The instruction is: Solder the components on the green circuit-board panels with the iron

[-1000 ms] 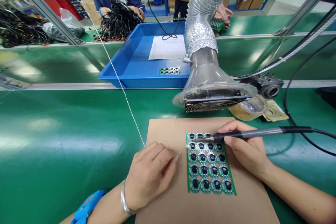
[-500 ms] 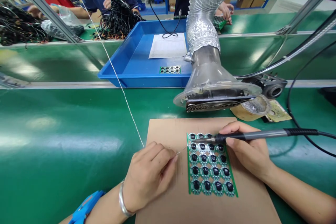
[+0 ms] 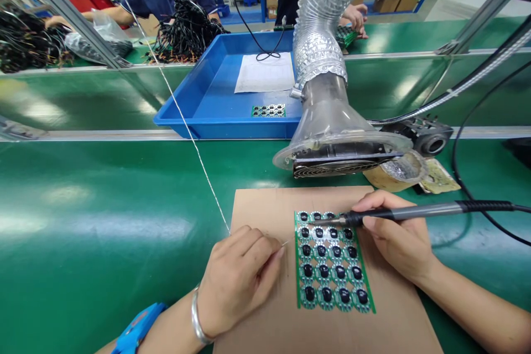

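Both hands (image 3: 238,279) low, fingers (image 3: 265,251) seemingly pinched shut.

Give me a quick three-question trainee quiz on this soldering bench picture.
1. True or false: the right hand holds the soldering iron.
2. What do the left hand's fingers pinch?
A. solder wire
B. tweezers
C. a brush
3. Fill in: the circuit board panel lies on a sheet of ____.

Key
1. True; its tip is over the panel's top rows.
2. A, the solder wire.
3. Cardboard, below the fume extractor hood.
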`<state>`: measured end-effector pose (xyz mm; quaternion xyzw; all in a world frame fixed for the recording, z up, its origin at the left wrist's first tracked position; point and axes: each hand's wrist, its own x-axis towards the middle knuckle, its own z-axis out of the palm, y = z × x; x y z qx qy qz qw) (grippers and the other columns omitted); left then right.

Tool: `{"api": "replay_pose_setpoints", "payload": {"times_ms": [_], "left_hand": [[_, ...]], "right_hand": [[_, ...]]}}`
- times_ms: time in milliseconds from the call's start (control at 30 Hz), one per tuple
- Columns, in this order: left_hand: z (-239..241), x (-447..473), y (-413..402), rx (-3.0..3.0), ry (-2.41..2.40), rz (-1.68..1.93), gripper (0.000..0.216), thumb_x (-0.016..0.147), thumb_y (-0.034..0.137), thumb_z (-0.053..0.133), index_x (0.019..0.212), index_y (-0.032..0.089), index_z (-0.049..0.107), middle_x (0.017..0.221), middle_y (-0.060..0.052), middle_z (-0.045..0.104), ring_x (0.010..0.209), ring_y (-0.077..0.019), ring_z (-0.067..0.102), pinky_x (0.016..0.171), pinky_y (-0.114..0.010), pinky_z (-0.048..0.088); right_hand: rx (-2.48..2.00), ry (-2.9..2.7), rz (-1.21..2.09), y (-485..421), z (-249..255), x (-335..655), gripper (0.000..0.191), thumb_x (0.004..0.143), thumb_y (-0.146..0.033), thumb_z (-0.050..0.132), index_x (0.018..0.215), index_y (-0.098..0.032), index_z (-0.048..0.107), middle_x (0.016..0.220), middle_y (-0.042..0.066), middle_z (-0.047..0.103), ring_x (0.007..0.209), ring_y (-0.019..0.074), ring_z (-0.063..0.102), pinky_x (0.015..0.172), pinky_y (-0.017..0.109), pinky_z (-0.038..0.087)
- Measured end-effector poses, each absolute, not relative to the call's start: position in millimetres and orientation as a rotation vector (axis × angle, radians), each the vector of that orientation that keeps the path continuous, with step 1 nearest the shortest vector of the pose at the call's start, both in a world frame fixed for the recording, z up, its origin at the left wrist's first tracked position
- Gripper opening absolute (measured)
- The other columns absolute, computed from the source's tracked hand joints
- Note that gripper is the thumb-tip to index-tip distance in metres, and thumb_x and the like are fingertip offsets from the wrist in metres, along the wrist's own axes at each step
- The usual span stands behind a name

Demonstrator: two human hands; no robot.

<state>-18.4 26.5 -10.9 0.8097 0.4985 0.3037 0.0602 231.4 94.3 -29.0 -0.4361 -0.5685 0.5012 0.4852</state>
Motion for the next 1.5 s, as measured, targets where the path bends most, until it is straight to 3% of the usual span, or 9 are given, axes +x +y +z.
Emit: {"api": "replay_pose_setpoints", "payload": {"times_ms": [733,933,1133,1267,1400,1500], "left_hand": [[-14.0,-16.6,31.2,2.473,1.519,0.894,0.006,0.080,0.015,0.055,0.074,0.017,0.055,0.061,0.001,0.050,0.057,-0.0105,0.042,0.052,-0.024,0.033],[-6.4,-18.7,27.7,2.430,1.518,0.932,0.005,0.079,0.013,0.054,0.076,0.017,0.056,0.061,0.001,0.050,0.057,-0.0102,0.043,0.052,-0.024,0.033],[5.0,-1.5,21.3,2.435,1.401,0.863,0.010,0.080,0.014,0.052,0.071,0.018,0.053,0.061,0.001,0.050,0.057,-0.0107,0.042,0.051,-0.024,0.032],[1.7,16.4,25.9,2.552,1.364,0.864,0.010,0.079,0.015,0.052,0.070,0.017,0.052,0.061,0.001,0.049,0.057,-0.0117,0.041,0.051,-0.026,0.031],[-7.1,17.3,29.8,2.594,1.381,0.925,0.011,0.077,0.014,0.054,0.067,0.017,0.050,0.059,0.001,0.047,0.056,-0.0112,0.038,0.050,-0.026,0.030],[-10.5,10.2,30.0,2.586,1.412,0.952,0.014,0.075,0.011,0.056,0.064,0.016,0.049,0.057,0.002,0.046,0.055,-0.0105,0.038,0.050,-0.025,0.031]], "right_hand": [[-1.084,-1.450,1.193,94.4,-27.9,230.6,0.015,0.070,-0.012,0.058,0.078,-0.022,0.067,0.072,0.001,0.061,0.064,0.0140,0.053,0.055,0.025,0.039],[-1.043,-1.264,1.308,92.4,-26.0,234.6,0.013,0.070,-0.014,0.058,0.078,-0.020,0.066,0.062,-0.001,0.056,0.045,0.0077,0.038,0.039,0.022,0.025],[-1.142,-1.251,1.373,92.7,-24.8,247.8,0.009,0.070,-0.015,0.058,0.076,-0.018,0.065,0.049,-0.003,0.047,0.041,0.0078,0.033,0.038,0.022,0.019],[-1.102,-1.268,1.311,93.7,-27.7,251.5,0.011,0.071,-0.015,0.059,0.078,-0.020,0.066,0.056,-0.002,0.053,0.044,0.0075,0.038,0.040,0.022,0.024],[-1.028,-1.352,1.269,94.1,-29.8,250.7,0.013,0.072,-0.016,0.060,0.081,-0.022,0.066,0.073,0.001,0.061,0.062,0.0119,0.052,0.052,0.023,0.037],[-1.024,-1.405,1.254,95.6,-31.0,249.6,0.012,0.074,-0.017,0.060,0.083,-0.023,0.066,0.075,0.001,0.061,0.064,0.0123,0.053,0.054,0.023,0.038]]}}
